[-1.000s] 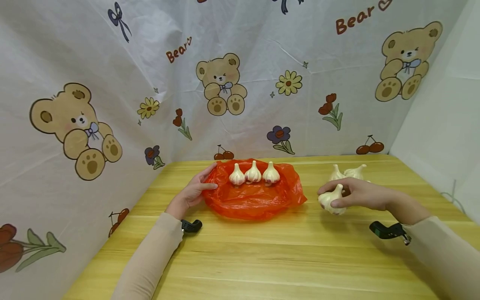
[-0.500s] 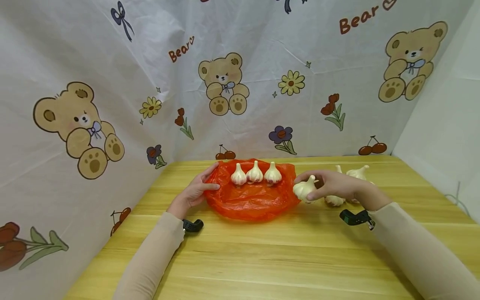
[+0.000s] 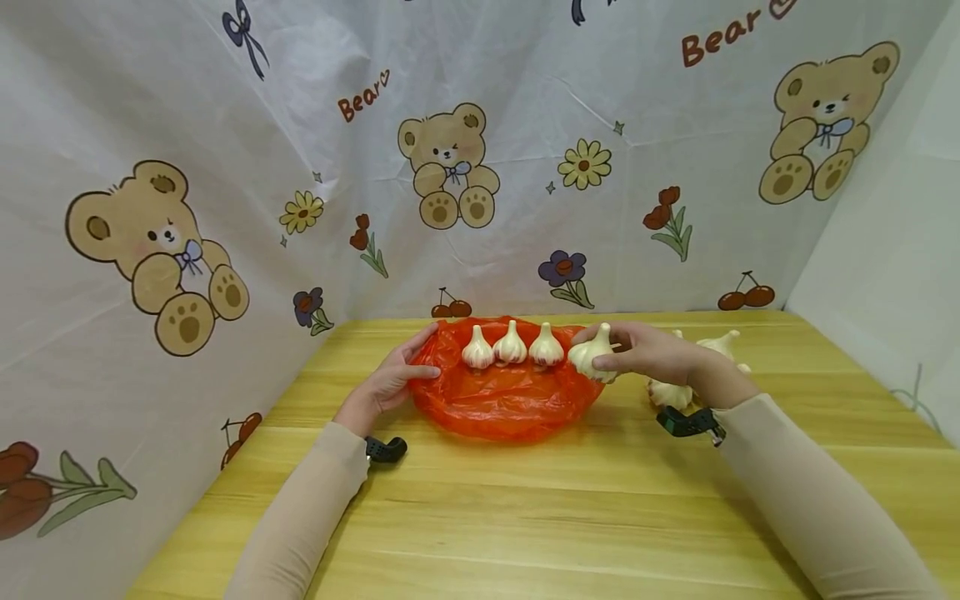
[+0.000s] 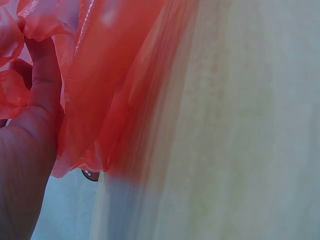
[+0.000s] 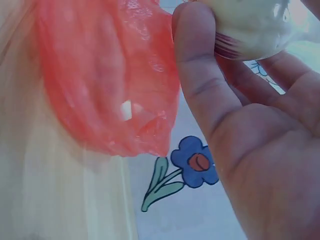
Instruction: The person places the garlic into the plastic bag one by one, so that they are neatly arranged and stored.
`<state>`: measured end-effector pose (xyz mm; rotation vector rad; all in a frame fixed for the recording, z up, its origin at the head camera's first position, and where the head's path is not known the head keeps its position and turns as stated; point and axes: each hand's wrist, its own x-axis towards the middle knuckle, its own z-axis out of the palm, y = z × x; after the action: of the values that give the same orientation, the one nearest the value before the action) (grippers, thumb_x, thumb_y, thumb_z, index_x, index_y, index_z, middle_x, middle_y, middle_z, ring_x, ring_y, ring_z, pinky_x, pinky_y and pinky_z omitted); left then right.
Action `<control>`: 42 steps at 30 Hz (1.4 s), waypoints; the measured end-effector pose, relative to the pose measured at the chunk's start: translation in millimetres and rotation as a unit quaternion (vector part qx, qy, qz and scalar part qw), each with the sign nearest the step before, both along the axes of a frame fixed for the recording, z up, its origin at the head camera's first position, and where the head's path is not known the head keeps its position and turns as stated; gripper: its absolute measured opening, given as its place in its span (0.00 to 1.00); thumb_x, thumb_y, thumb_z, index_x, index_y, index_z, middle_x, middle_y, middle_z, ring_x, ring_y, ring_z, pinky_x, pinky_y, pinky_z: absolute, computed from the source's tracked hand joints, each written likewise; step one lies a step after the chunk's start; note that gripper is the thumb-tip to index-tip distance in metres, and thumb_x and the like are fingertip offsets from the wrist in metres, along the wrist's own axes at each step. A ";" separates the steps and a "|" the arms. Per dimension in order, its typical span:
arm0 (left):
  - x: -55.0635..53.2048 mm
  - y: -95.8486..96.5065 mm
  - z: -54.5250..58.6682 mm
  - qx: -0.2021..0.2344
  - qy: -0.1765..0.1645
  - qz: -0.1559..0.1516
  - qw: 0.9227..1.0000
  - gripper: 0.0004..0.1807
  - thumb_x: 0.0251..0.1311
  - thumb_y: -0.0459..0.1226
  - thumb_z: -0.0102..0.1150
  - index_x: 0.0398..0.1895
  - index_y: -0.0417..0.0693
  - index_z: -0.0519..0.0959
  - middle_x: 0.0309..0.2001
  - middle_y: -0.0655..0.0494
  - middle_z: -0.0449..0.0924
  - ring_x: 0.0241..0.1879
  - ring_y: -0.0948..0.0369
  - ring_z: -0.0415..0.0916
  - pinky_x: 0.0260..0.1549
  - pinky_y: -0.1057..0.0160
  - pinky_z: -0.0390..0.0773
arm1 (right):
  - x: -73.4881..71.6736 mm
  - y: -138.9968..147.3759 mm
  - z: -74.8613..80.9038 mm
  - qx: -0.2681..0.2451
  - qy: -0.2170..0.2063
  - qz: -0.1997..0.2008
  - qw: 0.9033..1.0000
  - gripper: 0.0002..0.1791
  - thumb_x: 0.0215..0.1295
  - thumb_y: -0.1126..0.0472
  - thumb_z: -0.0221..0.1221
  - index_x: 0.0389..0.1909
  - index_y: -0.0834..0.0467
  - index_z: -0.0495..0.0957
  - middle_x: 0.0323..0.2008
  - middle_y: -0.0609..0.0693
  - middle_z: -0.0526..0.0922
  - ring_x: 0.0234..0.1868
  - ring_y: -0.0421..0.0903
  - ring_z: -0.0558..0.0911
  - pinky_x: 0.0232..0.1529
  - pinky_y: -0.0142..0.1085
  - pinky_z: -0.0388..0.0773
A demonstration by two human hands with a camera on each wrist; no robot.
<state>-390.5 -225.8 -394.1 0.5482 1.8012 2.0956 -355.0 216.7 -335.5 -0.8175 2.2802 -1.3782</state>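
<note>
Garlic bulb (image 3: 587, 362), head view: pinched between thumb and fingers of our right hand (image 3: 656, 358), neck poking up above the thumb, at the bag's right edge. We'd guess light, firm, a bit slick; best held round the fat belly, since that skinny neck might snap.
Row of three bulbs (image 3: 511, 348): inside the red bag (image 3: 510, 410), left of our right fingertips.
Right forearm: angles in from lower right, hand raised above the table (image 3: 480, 517).
Left hand (image 3: 388, 382): thumb apart from fingers, gripping the bag's left rim between them.
Red film, left wrist view: bunched around our fingers, tips hidden, so we can't tell how tight. Looks thin and floppy; we'd grab a gathered rim.
Purple streaks, right wrist view: on the bulb, right beside our thumb tip; the bag's left of the thumb.
</note>
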 end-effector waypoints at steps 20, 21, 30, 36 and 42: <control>-3.0 -1.3 -2.5 0.002 -0.006 -0.004 1.000 0.50 0.64 0.20 0.55 0.85 0.59 0.48 0.84 0.50 0.47 0.79 0.44 0.53 0.61 0.56 0.81 | -16.7 -46.6 7.1 -0.065 -0.025 0.014 0.997 0.30 0.75 0.57 0.60 0.72 0.63 0.66 0.53 0.59 0.76 0.43 0.52 0.82 0.41 0.39 0.87; -3.3 -1.2 -2.3 0.001 -0.005 -0.003 1.000 0.50 0.65 0.20 0.55 0.85 0.59 0.48 0.84 0.51 0.47 0.79 0.43 0.53 0.60 0.56 0.81 | -18.3 -50.6 7.0 -0.069 -0.029 0.014 0.997 0.30 0.75 0.57 0.60 0.72 0.62 0.66 0.53 0.59 0.76 0.44 0.53 0.83 0.41 0.38 0.87; -3.1 -0.2 -0.5 0.006 -0.007 0.002 1.000 0.50 0.64 0.20 0.55 0.84 0.60 0.50 0.84 0.53 0.48 0.80 0.44 0.52 0.60 0.57 0.81 | -30.7 -84.7 9.8 -0.075 -0.051 0.021 0.996 0.28 0.76 0.59 0.59 0.71 0.63 0.67 0.55 0.61 0.76 0.44 0.54 0.83 0.42 0.41 0.89; -2.3 -1.2 -0.9 0.007 -0.011 0.006 1.000 0.50 0.64 0.20 0.56 0.84 0.60 0.50 0.83 0.52 0.49 0.79 0.44 0.52 0.60 0.58 0.81 | -43.7 -102.5 7.7 -0.027 -0.068 0.004 0.997 0.24 0.73 0.55 0.62 0.65 0.60 0.72 0.52 0.59 0.79 0.40 0.53 0.81 0.41 0.39 0.88; -3.3 -2.1 -0.8 0.004 -0.005 0.002 1.000 0.50 0.64 0.21 0.57 0.84 0.59 0.49 0.83 0.52 0.49 0.79 0.44 0.54 0.61 0.57 0.81 | -57.4 -118.3 3.5 0.023 -0.103 0.001 0.994 0.26 0.70 0.53 0.66 0.62 0.61 0.73 0.48 0.55 0.80 0.38 0.53 0.80 0.36 0.35 0.83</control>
<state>-393.8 -227.9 -394.9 0.5347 1.7903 2.1050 -412.4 98.4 -332.1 -0.6309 2.1429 -1.3361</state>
